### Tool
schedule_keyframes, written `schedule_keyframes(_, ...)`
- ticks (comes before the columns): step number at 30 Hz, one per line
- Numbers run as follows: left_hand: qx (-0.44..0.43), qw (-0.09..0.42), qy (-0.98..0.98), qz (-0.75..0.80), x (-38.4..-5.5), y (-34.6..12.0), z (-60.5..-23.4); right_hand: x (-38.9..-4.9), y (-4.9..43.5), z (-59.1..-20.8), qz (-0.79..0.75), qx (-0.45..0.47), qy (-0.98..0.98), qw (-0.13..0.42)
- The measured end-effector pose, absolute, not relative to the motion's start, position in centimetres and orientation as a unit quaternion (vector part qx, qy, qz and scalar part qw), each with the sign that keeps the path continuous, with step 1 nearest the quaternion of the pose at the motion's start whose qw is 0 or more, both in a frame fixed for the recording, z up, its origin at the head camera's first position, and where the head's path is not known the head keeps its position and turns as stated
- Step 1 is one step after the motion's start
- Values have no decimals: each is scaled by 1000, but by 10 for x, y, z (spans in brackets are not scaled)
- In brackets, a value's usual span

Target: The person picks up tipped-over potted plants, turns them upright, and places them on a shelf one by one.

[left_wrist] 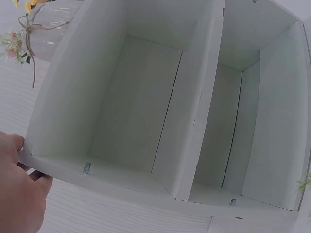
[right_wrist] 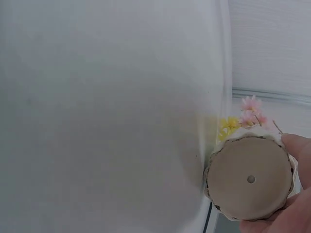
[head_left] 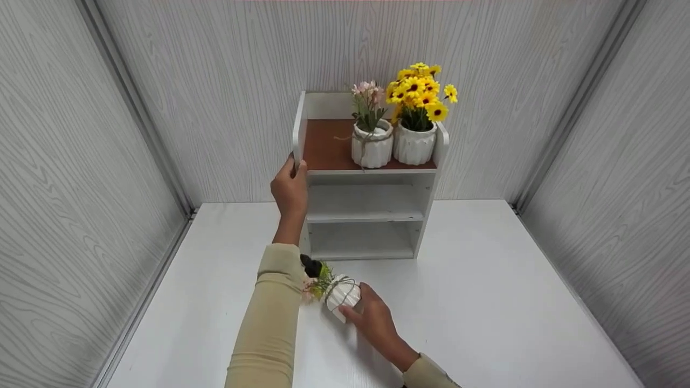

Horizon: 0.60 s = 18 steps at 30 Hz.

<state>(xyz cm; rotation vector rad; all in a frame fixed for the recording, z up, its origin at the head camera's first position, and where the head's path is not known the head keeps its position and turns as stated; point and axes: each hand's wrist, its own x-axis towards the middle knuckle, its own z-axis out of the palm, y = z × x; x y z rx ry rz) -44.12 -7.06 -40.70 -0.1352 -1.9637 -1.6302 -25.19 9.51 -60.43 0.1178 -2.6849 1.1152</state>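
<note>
My left hand (head_left: 290, 186) grips the front edge of the left side panel of a small white shelf unit (head_left: 366, 217), just by its brown top board. Low in front of the unit, my right hand (head_left: 374, 319) holds a white ribbed flower pot (head_left: 343, 293) tied with twine, tilted so its flowers point to the left. In the right wrist view the round base of the pot (right_wrist: 250, 179) faces the camera, with a small hole in it. Pink flowers (right_wrist: 251, 110) show beyond the rim. My left sleeve partly hides these flowers in the head view.
On the unit's top board stand a white pot with pink flowers (head_left: 372, 143) and, to its right, a white pot with yellow flowers (head_left: 415, 143). The white table (head_left: 485, 280) is bounded by grey wood-grain walls (head_left: 215, 64) at the back and both sides.
</note>
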Motion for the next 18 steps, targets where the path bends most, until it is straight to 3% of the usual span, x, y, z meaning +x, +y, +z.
schedule_keyframes(7,-58,352,-732,-581,-440,-74,-406,-244,99,-610,399,22,-910,114)
schedule_keyframes(18,-65,350,-728,-586,-440,-70,-407,-226,120,-618,419,10,-899,122)
